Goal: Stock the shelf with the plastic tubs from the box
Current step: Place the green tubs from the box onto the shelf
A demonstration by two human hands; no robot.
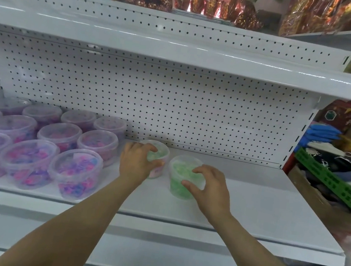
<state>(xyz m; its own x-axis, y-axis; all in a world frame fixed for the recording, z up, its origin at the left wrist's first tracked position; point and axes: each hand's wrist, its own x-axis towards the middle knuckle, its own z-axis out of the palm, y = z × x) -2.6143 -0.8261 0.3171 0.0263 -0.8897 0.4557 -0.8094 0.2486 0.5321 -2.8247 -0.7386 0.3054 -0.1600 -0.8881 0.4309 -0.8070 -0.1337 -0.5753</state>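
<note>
You've got your left hand [137, 161] clamped over the back green tub [163, 155] and your right hand [209, 189] gripping the front green tub [179, 169] mid-shelf [249, 211], so a sloppy shove could knock them together or into the pink tubs [75, 164] toward the left edge.

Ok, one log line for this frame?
step: shelving tubs | left hand grips pale tub | right hand grips green tub | both upright on shelf | purple tubs in rows at left
</note>
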